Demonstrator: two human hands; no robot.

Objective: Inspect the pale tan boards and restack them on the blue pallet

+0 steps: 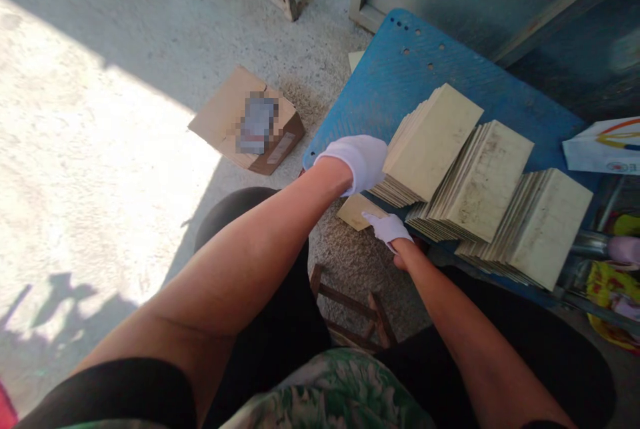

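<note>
— From the head view, how far along?
— Three leaning stacks of tiles (480, 175) sit on the blue table (380, 82). The left hand (361, 161) presses flat against the first stack; the right hand (387, 227) pinches one loose tile (354, 210), probably not stacked yet.

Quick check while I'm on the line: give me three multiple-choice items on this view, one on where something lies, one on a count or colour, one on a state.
1. The cardboard box lies:
A on the blue board
B on the concrete floor
C on the person's lap

2. Rows of leaning tiles on the blue board:
A one
B three
C five

3. The right hand is:
A bare and free
B gloved, fingers on a loose single tile
C gloved, gripping the box

Key: B, the box sits on concrete left of the board. B, three rows of tiles lean side by side. B, white-gloved fingers rest on the single tile, while the left hand rests against the nearest row.
</note>
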